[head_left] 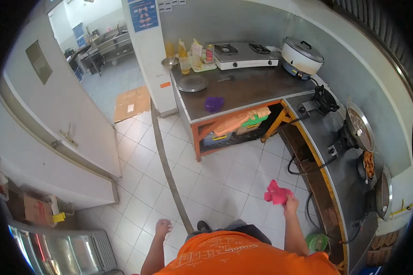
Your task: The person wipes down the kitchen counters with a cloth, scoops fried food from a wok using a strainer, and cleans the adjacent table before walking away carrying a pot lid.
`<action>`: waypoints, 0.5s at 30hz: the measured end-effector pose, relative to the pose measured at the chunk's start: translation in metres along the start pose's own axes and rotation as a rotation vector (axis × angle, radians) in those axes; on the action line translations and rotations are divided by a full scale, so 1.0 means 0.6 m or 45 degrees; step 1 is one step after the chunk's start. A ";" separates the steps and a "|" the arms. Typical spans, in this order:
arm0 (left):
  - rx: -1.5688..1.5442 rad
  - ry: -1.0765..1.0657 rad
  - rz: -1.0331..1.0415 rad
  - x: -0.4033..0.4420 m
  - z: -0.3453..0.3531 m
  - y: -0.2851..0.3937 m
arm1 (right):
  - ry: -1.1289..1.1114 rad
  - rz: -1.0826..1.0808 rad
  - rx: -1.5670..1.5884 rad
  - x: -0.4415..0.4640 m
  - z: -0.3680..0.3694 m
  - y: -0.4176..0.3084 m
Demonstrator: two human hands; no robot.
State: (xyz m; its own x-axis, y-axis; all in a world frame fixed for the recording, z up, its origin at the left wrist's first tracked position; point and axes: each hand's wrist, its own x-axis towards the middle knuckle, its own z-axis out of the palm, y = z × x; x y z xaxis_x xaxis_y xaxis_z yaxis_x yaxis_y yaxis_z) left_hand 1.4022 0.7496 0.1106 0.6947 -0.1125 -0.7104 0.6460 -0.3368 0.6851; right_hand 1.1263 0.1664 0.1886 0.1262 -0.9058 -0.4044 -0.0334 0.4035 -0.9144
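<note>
A crumpled pink cloth (277,192) hangs from my right hand (290,205), whose fingers are closed around one end of it. It is held over the tiled floor, to the left of the long stove counter. My left hand (164,227) is low on the other side of my body, with its fingers loosely bent and apart. Nothing shows in it, and it touches nothing. A purple cloth (214,104) lies on the front of the dark worktop (252,87) ahead, out of reach of both hands.
On the worktop stand a two-burner stove (246,56), a large rice cooker (303,57) and a round metal lid (192,83). Pans, including a wok (360,126), line the right counter. Hoses loop below it near a green basket (316,242). A door (55,91) is at left.
</note>
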 end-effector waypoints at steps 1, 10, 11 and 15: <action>-0.024 -0.048 0.038 0.032 0.018 0.053 | -0.070 -0.006 0.070 -0.008 0.059 -0.036; -0.266 -0.483 0.320 0.314 0.217 0.572 | -0.490 -0.446 0.051 0.057 0.521 -0.251; -0.317 -0.512 0.343 0.337 0.239 0.636 | -0.483 -0.440 0.068 0.069 0.579 -0.273; -0.382 -0.511 0.335 0.475 0.324 0.866 | -0.447 -1.044 -0.279 0.223 0.810 -0.308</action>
State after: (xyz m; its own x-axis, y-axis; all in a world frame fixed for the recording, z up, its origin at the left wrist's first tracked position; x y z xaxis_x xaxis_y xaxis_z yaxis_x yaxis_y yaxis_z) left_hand 1.8740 0.3608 0.2327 0.7076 -0.5233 -0.4748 0.5697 0.0249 0.8215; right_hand 1.6310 0.0331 0.3133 0.4860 -0.7919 0.3697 0.0171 -0.4143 -0.9100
